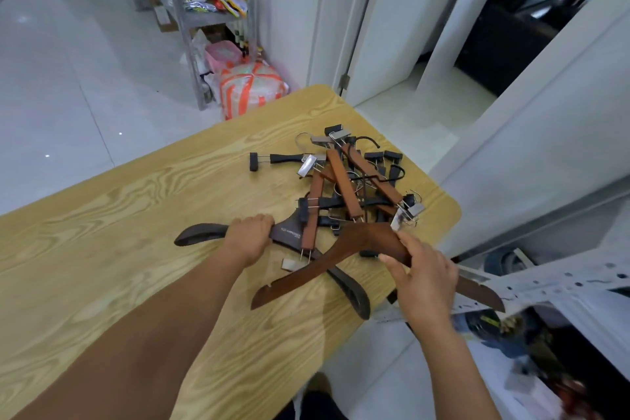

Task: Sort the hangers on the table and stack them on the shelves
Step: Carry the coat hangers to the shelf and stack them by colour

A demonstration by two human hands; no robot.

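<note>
Sorting is judged to be at its opening stage, with nothing yet seen stacked on a shelf. Two broad coat hangers are being picked out of the heap on the pale, strongly grained wooden table (pixel 136 249).

The left hand (pixel 250 239) is curled over one arm of the dark brown, curved wooden hanger (pixel 201 232). It lies flat on the tabletop, matt, with a small pale logo printed near its middle. The right hand (pixel 422 276) is closed on one arm of the reddish-brown, glossy wooden hanger (pixel 334 251), pinched between thumb and fingers. This hanger is crossed over the dark one, and its far end juts past the table edge.

Just behind, a tangle of short clip hangers (pixel 347 181) is heaped near the table's right corner. Straight reddish bars, black bars, thin wire hooks and shiny metal clips can be made out. One reddish bar is laid across the dark hanger's middle.

For the next move, that bar will likely have to be shed before the dark hanger is drawn free, and the wire hooks may snag. A grey metal shelving rack (pixel 184 20) is seen well apart across the tiled floor. A white perforated rail (pixel 545 283) is seen just beside the table. Which of them is the destination cannot be told.
</note>
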